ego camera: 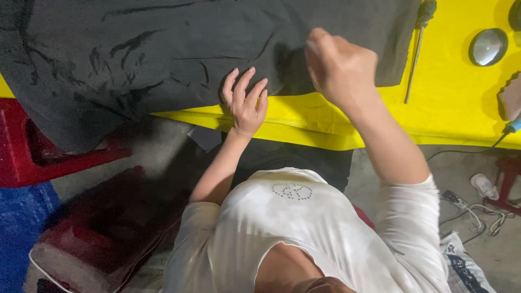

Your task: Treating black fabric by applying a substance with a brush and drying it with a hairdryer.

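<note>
Dark grey cloth point(163, 54) lies spread over the yellow-covered table point(450, 108), wrinkled, its near edge at the table's front edge and its left part hanging down past that edge toward the floor; the left hand point(245, 103) lies flat on the cloth's near edge, palm down, fingers point(241, 81) straight and held close together, holding nothing; the right hand point(339, 68) is raised just over the cloth to the right of the left one, fingers curled into a loose fist, thumb and forefinger pinched at the top, though whether something small sits between them cannot be told for blur; both forearms are bare, with white sleeves pushed up past the elbows; farther right on the table, a thin rod with a dark knobbed end point(418, 49) lies close by the cloth's right edge; beyond it a round shiny metal object point(488, 46) rests on the yellow cover, well apart from the cloth; at the far right edge a brownish object point(511, 97) and a blue-tipped cable point(513, 126) show in part; below the table, a red plastic stool point(32, 157) at left, white cables point(477, 209) on the concrete floor at right.
</note>
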